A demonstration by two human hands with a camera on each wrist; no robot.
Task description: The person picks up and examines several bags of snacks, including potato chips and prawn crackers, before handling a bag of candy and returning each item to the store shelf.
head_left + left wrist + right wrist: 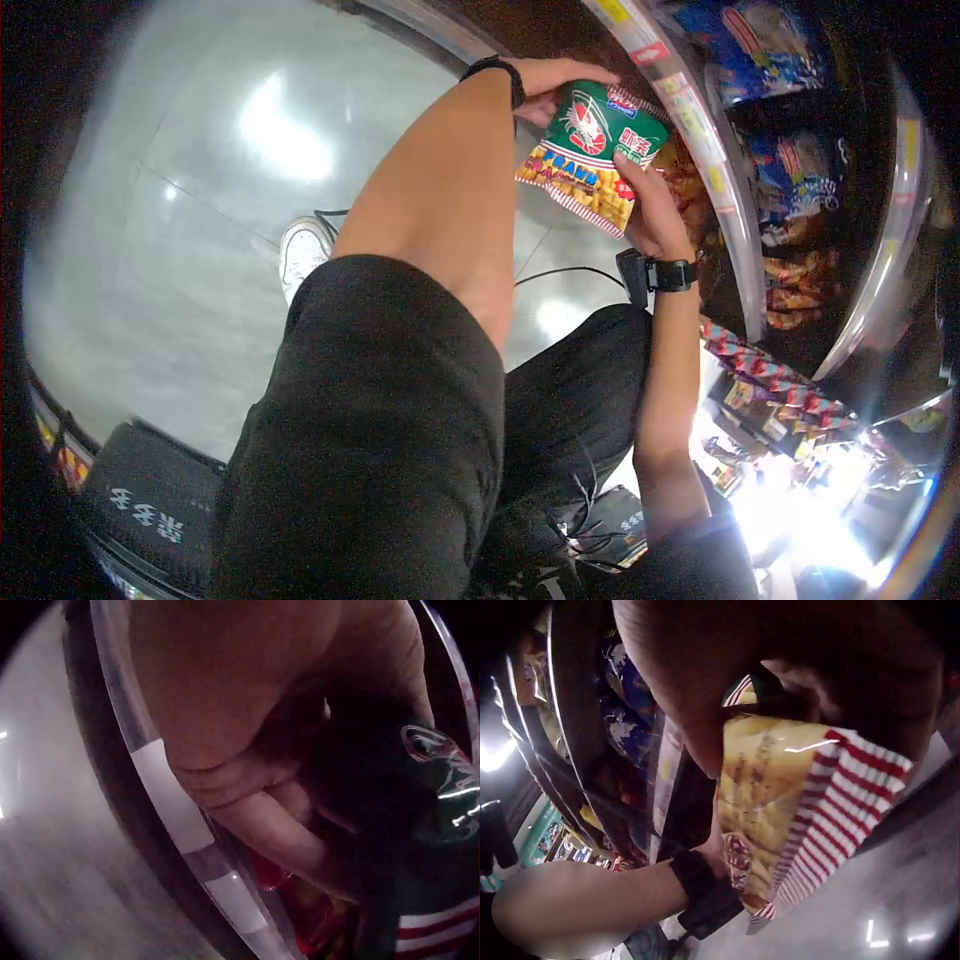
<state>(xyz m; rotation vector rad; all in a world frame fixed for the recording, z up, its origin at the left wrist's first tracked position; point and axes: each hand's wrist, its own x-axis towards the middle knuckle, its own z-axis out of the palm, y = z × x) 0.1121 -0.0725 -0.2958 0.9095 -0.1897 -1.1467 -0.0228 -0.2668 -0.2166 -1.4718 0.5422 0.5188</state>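
The snack packet (590, 150) sits at one o'clock in the head view, gripped by the half-curled left hand (247, 697) and right hand (795, 645) — light, even pressure best protects its contents

Our left arm (430, 205) stretches bare and large in the head view, running up to the left side of the packet (590, 150). Our left hand (550, 85) holds that side near the printed prawn, one digit lying along the upper edge and others bent in under it. Our right arm (672, 375) rises from below the packet, bent at the elbow. Our right hand (655, 210) grips the packet's right side, its thumb (632, 172) over the front and its fingers behind. Both wrists sit just beside the packet, the right one lower than the left.
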